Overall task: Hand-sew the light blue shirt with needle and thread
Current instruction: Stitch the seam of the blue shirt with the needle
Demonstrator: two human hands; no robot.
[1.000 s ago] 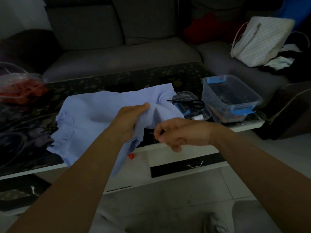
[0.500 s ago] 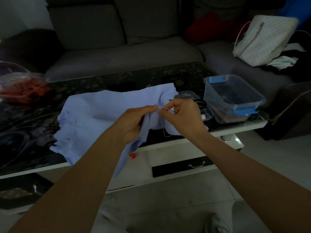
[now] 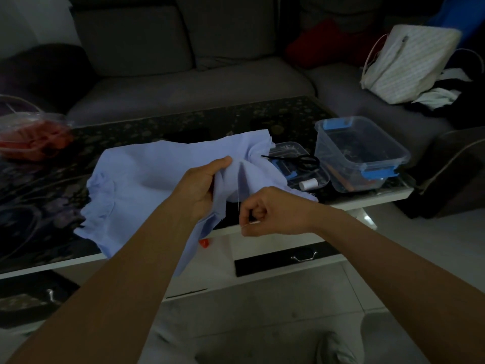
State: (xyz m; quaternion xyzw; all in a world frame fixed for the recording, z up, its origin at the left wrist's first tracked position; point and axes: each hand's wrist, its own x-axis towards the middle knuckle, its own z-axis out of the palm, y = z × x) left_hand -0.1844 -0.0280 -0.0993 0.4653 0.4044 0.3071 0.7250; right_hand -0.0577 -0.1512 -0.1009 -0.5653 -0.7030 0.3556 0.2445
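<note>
Now, mid-frame, the left hand (image 3: pixel 202 185) grips a fold of the light blue shirt (image 3: pixel 147 179) lying on the worktop (image 3: pixel 157 132), while the right hand (image 3: pixel 273 211) pinches the needle (image 3: pixel 250 223) just below. I'd draw the thread (image 3: pixel 238 195) down steadily, without puckering the cloth. I count one shirt, one needle, one spool (image 3: pixel 308 184), one scissors (image 3: pixel 301 160) and two clear tubs (image 3: pixel 328 158).

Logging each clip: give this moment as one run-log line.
left hand: grips light blue shirt | right hand: pinches needle | thread: taut, shirt to right hand | scissors: in clear tray

Left grip (image 3: pixel 200 183) pinching, raised; right grip (image 3: pixel 265 210) curled, pinching lower.
</note>
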